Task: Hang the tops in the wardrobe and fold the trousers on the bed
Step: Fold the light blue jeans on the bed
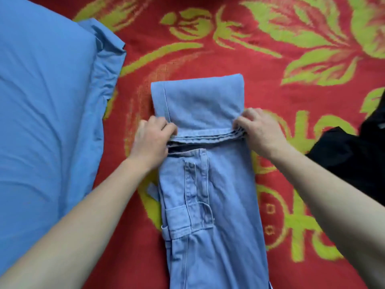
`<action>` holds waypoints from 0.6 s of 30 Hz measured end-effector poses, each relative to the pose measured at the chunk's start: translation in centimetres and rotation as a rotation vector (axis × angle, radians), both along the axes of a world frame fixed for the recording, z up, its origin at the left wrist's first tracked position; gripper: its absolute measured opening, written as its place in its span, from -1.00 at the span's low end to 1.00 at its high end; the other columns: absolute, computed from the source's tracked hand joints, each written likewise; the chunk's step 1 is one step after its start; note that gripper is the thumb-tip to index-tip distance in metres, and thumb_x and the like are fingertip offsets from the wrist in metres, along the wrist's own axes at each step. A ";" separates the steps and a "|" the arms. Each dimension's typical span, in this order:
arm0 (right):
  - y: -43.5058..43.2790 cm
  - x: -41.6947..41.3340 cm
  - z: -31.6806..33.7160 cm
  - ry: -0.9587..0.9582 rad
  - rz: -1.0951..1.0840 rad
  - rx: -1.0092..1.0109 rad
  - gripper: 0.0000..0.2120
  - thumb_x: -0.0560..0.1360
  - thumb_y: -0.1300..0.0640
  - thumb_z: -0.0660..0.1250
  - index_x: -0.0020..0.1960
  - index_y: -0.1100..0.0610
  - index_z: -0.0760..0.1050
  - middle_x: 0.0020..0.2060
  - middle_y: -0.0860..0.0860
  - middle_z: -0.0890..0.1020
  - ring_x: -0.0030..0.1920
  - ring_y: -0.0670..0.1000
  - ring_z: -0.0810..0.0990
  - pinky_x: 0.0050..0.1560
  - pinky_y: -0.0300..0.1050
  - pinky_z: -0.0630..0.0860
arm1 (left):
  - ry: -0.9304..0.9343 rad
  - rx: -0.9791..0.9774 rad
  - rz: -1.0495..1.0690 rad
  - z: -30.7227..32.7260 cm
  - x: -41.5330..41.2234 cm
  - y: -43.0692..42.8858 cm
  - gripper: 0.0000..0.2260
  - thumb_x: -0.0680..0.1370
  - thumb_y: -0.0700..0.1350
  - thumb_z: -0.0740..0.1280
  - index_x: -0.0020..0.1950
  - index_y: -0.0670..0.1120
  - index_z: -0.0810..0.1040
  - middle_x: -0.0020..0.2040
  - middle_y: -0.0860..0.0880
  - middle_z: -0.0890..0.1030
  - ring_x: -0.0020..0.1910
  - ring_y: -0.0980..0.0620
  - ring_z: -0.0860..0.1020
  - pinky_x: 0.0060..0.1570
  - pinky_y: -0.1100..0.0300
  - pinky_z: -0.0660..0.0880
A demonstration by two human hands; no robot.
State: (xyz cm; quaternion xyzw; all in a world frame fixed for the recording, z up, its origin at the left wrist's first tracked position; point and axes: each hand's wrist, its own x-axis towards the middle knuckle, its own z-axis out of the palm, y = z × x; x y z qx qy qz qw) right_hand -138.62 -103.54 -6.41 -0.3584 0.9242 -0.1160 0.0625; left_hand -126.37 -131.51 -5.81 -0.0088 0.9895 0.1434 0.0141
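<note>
Head view, single frame.

**Task item:** light blue jeans point(210, 205) lie on the bed point(260, 49) in the centre of the frame. They run lengthwise from the bottom edge to just above mid-height. The bed cover is red with a yellow-green floral pattern. The legs are laid together in one narrow strip, and pocket seams and stitching show in the lower middle. The far end of the strip is doubled back toward you, forming a folded panel point(200, 101) in the upper centre. The hem edges of that panel lie stacked across the strip at mid-frame.

**Hands:**
- Your left hand point(153, 140) grasps the left end of the stacked hems, fingers curled over the edge.
- Your right hand point(261, 132) grasps the right end, fingertips pinching the layers.
- The two hands sit level with each other, one on each side of the strip. Your bare forearms enter from the bottom corners.

**Surroundings:**
- A blue pillow point(45, 101) fills the left side of the frame. Its edge is near your left hand and apart from the jeans.
- A black garment point(354, 159) lies on the bed at the right edge, mid-height, apart from the jeans. Your right forearm crosses in front of part of it. You cannot tell what kind of garment it is.
</note>
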 end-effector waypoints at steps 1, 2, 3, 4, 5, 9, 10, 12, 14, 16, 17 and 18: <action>0.4 1.0 -0.9 -0.024 0.016 0.071 -0.75 0.37 0.33 0.36 0.02 0.16 0.61 -0.03 0.20 0.57 -0.04 0.27 0.55 -0.11 0.12 0.48 | -0.103 0.000 0.002 -0.8 1.1 0.6 -0.70 0.34 -0.35 0.33 0.02 -0.09 0.59 -0.03 -0.12 0.54 0.02 -0.21 0.46 -0.07 -0.07 0.40; 0.4 1.5 -1.6 -0.031 -0.005 0.087 -0.76 0.40 0.32 0.34 0.03 0.15 0.61 -0.02 0.19 0.57 -0.04 0.26 0.55 -0.13 0.10 0.47 | -0.137 0.016 0.035 -1.4 1.8 1.0 -0.70 0.36 -0.36 0.31 0.03 -0.10 0.58 -0.02 -0.12 0.54 0.04 -0.22 0.46 -0.06 -0.08 0.41; 0.2 1.8 -1.9 -0.021 -0.040 0.067 -0.77 0.40 0.31 0.34 0.02 0.14 0.61 -0.03 0.18 0.57 -0.06 0.25 0.55 -0.16 0.09 0.46 | -0.125 0.032 0.068 -1.6 1.9 1.1 -0.69 0.34 -0.38 0.31 0.01 -0.10 0.58 -0.03 -0.12 0.54 0.03 -0.22 0.46 -0.08 -0.08 0.42; 0.1 1.9 -2.0 0.010 -0.068 0.037 -0.77 0.39 0.31 0.33 0.01 0.13 0.61 -0.05 0.16 0.57 -0.08 0.25 0.55 -0.19 0.07 0.46 | -0.089 0.033 0.085 -1.5 1.8 1.2 -0.68 0.30 -0.38 0.31 -0.02 -0.10 0.57 -0.07 -0.11 0.53 -0.01 -0.21 0.46 -0.11 -0.06 0.42; 0.0 1.9 -2.0 0.064 -0.084 -0.002 -0.77 0.37 0.29 0.32 -0.01 0.11 0.61 -0.07 0.15 0.57 -0.11 0.24 0.55 -0.22 0.05 0.46 | -0.036 0.027 0.086 -1.3 1.7 1.2 -0.68 0.27 -0.39 0.31 -0.05 -0.10 0.56 -0.10 -0.11 0.52 -0.05 -0.20 0.46 -0.14 -0.04 0.40; 1.6 3.2 -1.9 0.243 -0.087 -0.149 -0.75 0.33 0.28 0.30 -0.06 0.09 0.62 -0.10 0.12 0.57 -0.15 0.21 0.51 -0.23 0.03 0.42 | 0.074 0.021 0.018 -0.8 2.7 1.1 -0.70 0.23 -0.39 0.29 -0.10 -0.12 0.54 -0.15 -0.11 0.49 -0.13 -0.19 0.44 -0.21 -0.03 0.41; 2.0 3.9 -2.0 0.219 -0.052 -0.130 -0.75 0.34 0.31 0.31 -0.05 0.11 0.63 -0.09 0.15 0.57 -0.14 0.21 0.52 -0.22 0.04 0.42 | 0.045 0.022 -0.011 -0.8 3.3 1.3 -0.69 0.23 -0.40 0.30 -0.10 -0.13 0.54 -0.14 -0.12 0.49 -0.12 -0.20 0.45 -0.22 -0.03 0.42; 2.4 5.0 -2.3 0.095 0.012 -0.069 -0.73 0.38 0.38 0.29 -0.01 0.18 0.64 -0.09 0.21 0.57 -0.13 0.25 0.53 -0.19 0.06 0.45 | -0.023 0.046 -0.055 -0.8 3.9 1.5 -0.68 0.23 -0.41 0.31 -0.08 -0.16 0.54 -0.12 -0.13 0.50 -0.09 -0.21 0.44 -0.23 -0.01 0.42; 2.5 4.9 -2.2 0.044 0.011 -0.068 -0.72 0.38 0.41 0.27 0.00 0.21 0.65 -0.09 0.24 0.57 -0.13 0.26 0.54 -0.18 0.10 0.49 | -0.051 0.062 -0.101 -0.7 3.5 1.1 -0.69 0.23 -0.40 0.32 -0.08 -0.16 0.53 -0.14 -0.13 0.48 -0.09 -0.20 0.44 -0.24 0.06 0.36; 2.5 4.3 -1.9 0.100 0.027 -0.087 -0.73 0.34 0.41 0.32 -0.04 0.19 0.64 -0.13 0.21 0.57 -0.17 0.23 0.53 -0.24 0.04 0.45 | -0.044 0.051 -0.164 -0.2 3.0 0.6 -0.68 0.21 -0.39 0.33 -0.08 -0.15 0.53 -0.17 -0.11 0.48 -0.12 -0.19 0.44 -0.25 0.12 0.30; 2.6 4.4 -1.8 0.124 0.048 -0.090 -0.73 0.31 0.41 0.33 -0.06 0.19 0.63 -0.14 0.19 0.57 -0.19 0.22 0.52 -0.26 0.02 0.43 | -0.052 0.048 -0.194 0.0 2.9 0.4 -0.68 0.21 -0.38 0.34 -0.08 -0.15 0.53 -0.17 -0.11 0.49 -0.13 -0.19 0.44 -0.25 0.13 0.31; 2.8 4.6 -1.8 0.127 0.079 -0.079 -0.72 0.30 0.42 0.33 -0.06 0.19 0.63 -0.14 0.19 0.57 -0.20 0.21 0.51 -0.27 0.01 0.42 | -0.068 0.047 -0.218 0.0 3.1 0.3 -0.67 0.21 -0.38 0.35 -0.07 -0.16 0.54 -0.16 -0.11 0.49 -0.14 -0.19 0.45 -0.24 0.13 0.32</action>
